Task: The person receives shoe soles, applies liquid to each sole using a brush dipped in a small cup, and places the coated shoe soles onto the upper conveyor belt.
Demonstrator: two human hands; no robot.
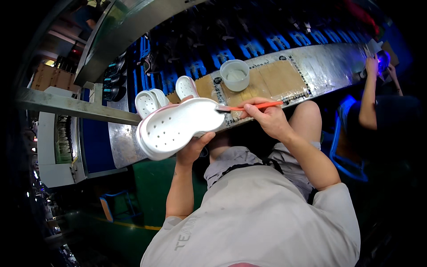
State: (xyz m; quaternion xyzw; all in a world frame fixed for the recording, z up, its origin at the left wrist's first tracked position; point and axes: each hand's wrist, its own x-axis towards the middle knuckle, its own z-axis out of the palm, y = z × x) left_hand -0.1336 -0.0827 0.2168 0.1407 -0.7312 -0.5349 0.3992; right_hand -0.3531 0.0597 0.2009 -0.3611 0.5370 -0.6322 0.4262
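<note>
Head view: one white shoe sole (184, 122), elongated, dotted with small holes at its broad end, pale pink along part of its edge; held aloft over the near edge of the bench, broad end toward the lower left. Left hand (192, 146): beneath the sole, clasping it from below, thumb against the near side, fingertips at the far side. Right hand (270, 119): pinching the handle of an orange brush (262, 105) between thumb and fingers, the bristles at the sole's narrower end. One translucent whitish tub (235, 76), open-topped, pale contents, standing beyond the brush beside a flat brown cardboard sheet (278, 80). Further white perforated shoe pieces (147, 104), behind and left of the held sole; another single shoe piece (185, 87), upper centre. One metal bench (331, 62), with a row of blue fittings (249, 48) along its far side. At right, a co-worker's hands (370, 66) about a dark item (382, 61) in violet light.
</note>
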